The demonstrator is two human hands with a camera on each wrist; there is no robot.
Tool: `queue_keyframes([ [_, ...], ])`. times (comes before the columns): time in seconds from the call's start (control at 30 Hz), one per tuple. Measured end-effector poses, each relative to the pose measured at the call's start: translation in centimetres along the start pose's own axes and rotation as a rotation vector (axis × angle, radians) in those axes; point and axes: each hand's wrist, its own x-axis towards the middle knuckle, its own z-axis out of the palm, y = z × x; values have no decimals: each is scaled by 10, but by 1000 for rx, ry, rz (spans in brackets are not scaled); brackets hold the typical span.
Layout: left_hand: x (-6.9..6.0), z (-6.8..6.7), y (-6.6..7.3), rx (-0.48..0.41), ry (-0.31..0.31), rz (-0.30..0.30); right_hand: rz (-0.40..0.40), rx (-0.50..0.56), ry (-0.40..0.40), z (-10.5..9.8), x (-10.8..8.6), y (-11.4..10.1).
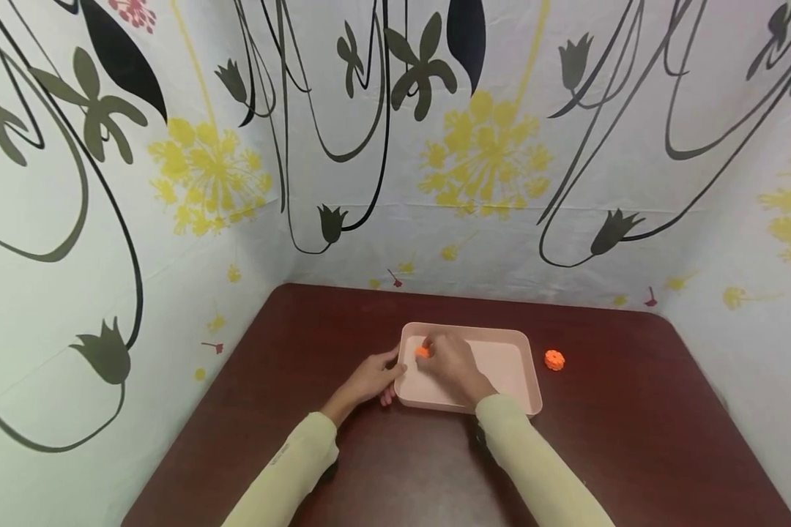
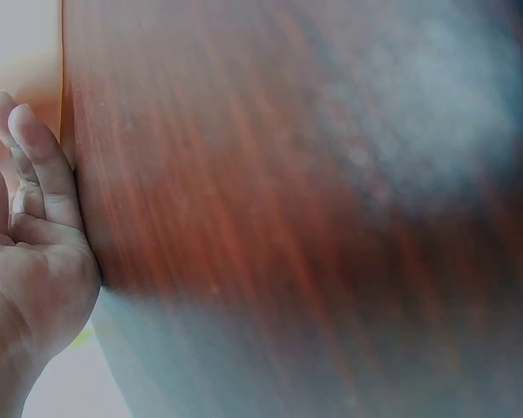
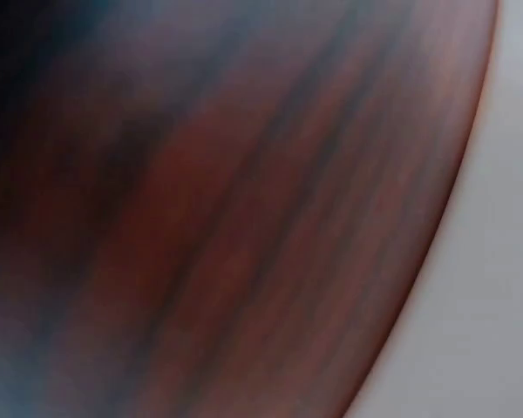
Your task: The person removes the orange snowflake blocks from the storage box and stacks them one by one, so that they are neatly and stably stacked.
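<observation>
A shallow pale pink tray [image 1: 507,366] lies on the dark red-brown table. My left hand [image 1: 369,377] holds its left side, thumb at the rim and other fingers outside the wall. In the left wrist view, the fingers of the left hand [image 2: 48,209] lie against the tray's outer wall [image 2: 35,74]. Over the left part of the tray, my right hand [image 1: 451,359] pinches a small orange piece [image 1: 422,352], mostly hidden by the fingers. Another small orange piece [image 1: 554,359], round with a lobed edge, lies on the table just right of the tray.
The wood-grain table [image 1: 606,410] has rounded far corners. Cloth walls [image 1: 382,241] printed with flowers stand behind it and on both sides. The right wrist view shows only blurred table surface [image 3: 244,226] and a pale area beyond its edge.
</observation>
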Motion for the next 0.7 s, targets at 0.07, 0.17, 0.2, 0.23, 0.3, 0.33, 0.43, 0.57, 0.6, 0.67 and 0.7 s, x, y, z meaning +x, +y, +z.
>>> queue_keyframes([
  [0.07,0,1,0,5,0,-3,8,26,-4,-1,-2,2],
  [0.17,1,0,-1,7,0,1,11,78,-8,-7,-4,2],
  [0.2,1,0,-1,6,0,4,5,89,-6,-9,-4,1],
  [0.23,1,0,-1,5,-3,8,-2,93,-5,-12,-5,1],
  [0.3,1,-1,-2,4,-6,15,-15,89,-3,-18,-5,0],
  [0.33,1,-1,-3,4,-7,16,-20,80,-4,-22,-5,0],
  [0.43,2,-2,-3,5,-9,19,-29,58,1,-34,-5,-2],
  [0.57,2,-3,-3,9,-14,11,-14,43,5,-51,-8,1],
  [0.6,2,-3,-3,9,-16,9,-6,38,8,-56,-9,3],
  [0.67,3,-2,-3,2,-25,11,16,28,6,-65,-13,9],
  [0.7,4,-2,-3,-2,-28,12,23,28,2,-70,-15,13],
])
